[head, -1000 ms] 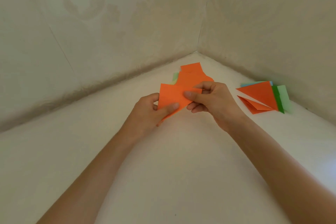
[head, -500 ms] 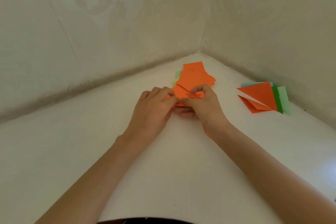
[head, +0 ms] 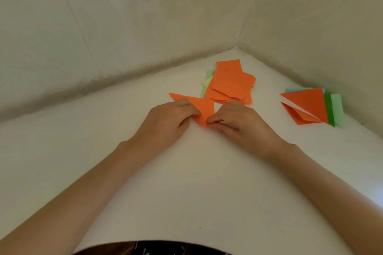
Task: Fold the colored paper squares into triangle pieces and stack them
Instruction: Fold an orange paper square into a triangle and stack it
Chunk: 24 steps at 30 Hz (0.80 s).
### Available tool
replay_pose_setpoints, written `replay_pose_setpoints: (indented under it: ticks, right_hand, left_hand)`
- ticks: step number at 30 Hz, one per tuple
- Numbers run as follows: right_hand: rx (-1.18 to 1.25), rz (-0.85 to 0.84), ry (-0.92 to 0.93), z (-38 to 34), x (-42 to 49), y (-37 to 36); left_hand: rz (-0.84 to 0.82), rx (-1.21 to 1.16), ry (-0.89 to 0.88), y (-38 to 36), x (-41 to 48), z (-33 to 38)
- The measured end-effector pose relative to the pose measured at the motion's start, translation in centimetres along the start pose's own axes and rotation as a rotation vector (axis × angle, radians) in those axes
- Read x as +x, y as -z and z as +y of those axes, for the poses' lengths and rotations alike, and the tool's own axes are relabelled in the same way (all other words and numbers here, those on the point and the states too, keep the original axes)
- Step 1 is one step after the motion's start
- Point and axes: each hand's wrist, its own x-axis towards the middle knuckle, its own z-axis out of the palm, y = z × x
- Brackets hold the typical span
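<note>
An orange paper folded into a triangle (head: 204, 107) lies flat on the white surface between my hands. My left hand (head: 172, 119) presses its left part down with the fingertips. My right hand (head: 232, 120) pinches the triangle's near corner. Behind them sits a loose pile of orange squares (head: 232, 85) over pale green and yellow sheets. At the right lies a stack of folded triangles (head: 306, 107), orange on top, with green and blue edges showing beneath.
The white surface (head: 199, 182) runs into a corner of two beige walls (head: 238, 46) right behind the papers. A dark patterned garment (head: 157, 248) shows at the bottom edge.
The orange square was held up in both hands, then brought down and folded. It now lies as a flat triangle under my fingers.
</note>
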Motion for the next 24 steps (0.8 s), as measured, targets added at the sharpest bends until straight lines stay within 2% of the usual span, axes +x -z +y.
replay_pose_setpoints:
  ticks: [3, 6, 12, 20, 24]
  right_hand:
    - [-0.152, 0.014, 0.100, 0.3, -0.2, -0.8]
    - [-0.133, -0.036, 0.106, 0.3, -0.3, -0.9]
    - [0.150, -0.101, -0.096, 0.4, -0.3, 0.0]
    - [0.286, -0.193, -0.201, 0.8, -0.1, 0.4]
    - [0.392, -0.216, -0.318, 0.6, 0.3, 0.5]
  left_hand:
    - [-0.097, 0.054, -0.120, 0.4, -1.4, -0.7]
    - [-0.116, 0.122, -0.202, 0.7, -2.4, -1.1]
    - [-0.179, 0.116, -0.290, 1.0, -2.4, -0.4]
    - [-0.190, 0.124, -0.267, 1.2, -2.6, -0.1]
    - [-0.188, 0.130, -0.281, 1.3, -2.4, 0.1]
